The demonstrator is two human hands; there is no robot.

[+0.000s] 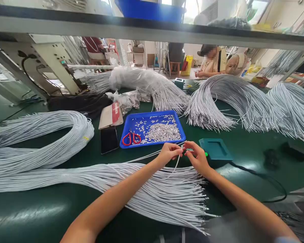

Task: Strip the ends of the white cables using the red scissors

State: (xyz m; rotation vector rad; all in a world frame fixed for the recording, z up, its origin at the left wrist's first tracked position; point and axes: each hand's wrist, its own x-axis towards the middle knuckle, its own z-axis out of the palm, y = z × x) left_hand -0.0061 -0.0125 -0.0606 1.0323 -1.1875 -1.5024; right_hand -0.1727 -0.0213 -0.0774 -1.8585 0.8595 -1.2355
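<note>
My left hand [169, 154] pinches a white cable [176, 164] close to its end, just past the front edge of a blue tray [123, 136]. Fingertip to fingertip with it, my right hand [198, 158] is closed on something small; a bit of green shows there, but its kind is hidden. In the tray lie many small silvery metal pieces [164, 131] and red-handled scissors [131, 137]. Beneath both forearms spreads a loose bundle of white cables [152, 189], cut ends pointing right.
Right of my hands sits a green box-like device [216, 149] with a black cord. A coiled cable bundle [73, 135] lies left, near a dark phone [109, 140]. More cable bundles [225, 94] line the back. A shelf beam [152, 28] crosses above; a person [212, 62] sits beyond.
</note>
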